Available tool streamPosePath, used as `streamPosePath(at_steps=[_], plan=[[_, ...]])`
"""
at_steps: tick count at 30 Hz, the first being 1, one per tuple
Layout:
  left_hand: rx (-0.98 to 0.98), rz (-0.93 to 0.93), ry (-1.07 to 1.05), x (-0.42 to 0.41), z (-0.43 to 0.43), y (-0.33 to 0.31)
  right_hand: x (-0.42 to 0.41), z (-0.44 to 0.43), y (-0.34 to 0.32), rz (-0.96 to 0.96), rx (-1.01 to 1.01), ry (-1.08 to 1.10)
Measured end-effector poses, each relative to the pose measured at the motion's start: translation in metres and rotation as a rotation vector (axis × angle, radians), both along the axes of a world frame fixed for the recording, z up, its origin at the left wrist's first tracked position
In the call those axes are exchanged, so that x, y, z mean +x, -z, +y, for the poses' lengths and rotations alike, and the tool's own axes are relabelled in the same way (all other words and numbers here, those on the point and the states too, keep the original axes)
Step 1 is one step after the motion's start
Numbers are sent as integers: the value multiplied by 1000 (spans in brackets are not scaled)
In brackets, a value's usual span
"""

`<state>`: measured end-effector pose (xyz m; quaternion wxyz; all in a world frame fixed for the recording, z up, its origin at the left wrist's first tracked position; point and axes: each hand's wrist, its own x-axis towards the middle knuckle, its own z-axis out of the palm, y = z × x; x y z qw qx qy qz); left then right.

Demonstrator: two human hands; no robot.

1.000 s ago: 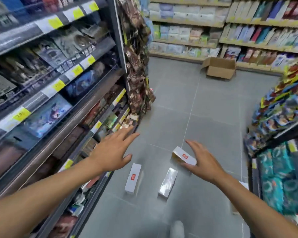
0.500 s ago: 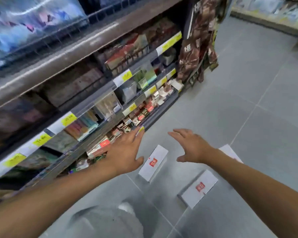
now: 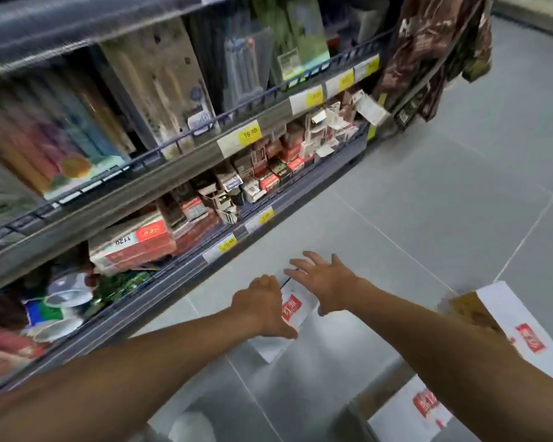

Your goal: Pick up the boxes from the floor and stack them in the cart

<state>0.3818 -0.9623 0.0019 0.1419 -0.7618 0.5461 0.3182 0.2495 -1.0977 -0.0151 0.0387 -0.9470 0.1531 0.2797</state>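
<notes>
A white box with a red label lies flat on the grey floor beside the bottom shelf. My left hand is down at its left edge, thumb stretched across the box's near part. My right hand hovers over its far right end with fingers spread. Neither hand has lifted it. A second white box lies to the right, partly behind my right forearm, and a third lies at the bottom right. No cart is in view.
A shop shelf unit full of packets and small boxes, with yellow price tags, runs along the left, its base rail close to the box. Brown bags hang at its far end. Grey tiled floor stretches to the right.
My view has dropped closer to the floor and shelf. Both hands have come down and together onto the leftmost box, which they were only reaching toward before.
</notes>
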Motion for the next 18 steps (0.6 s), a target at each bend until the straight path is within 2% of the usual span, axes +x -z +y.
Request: streamPosePath(at_steps=[4, 10, 15, 18], plan=[[80, 22, -76, -18, 7, 42, 4, 2, 21, 15, 13, -25], [-39, 16, -127, -23, 11, 64, 0, 1, 38, -76, 58, 17], [-72, -38, -12, -6, -5, 31, -4, -7, 15, -131, 167, 178], [-57, -90, 115, 7, -25, -29, -11, -15, -35, -169, 220, 284]])
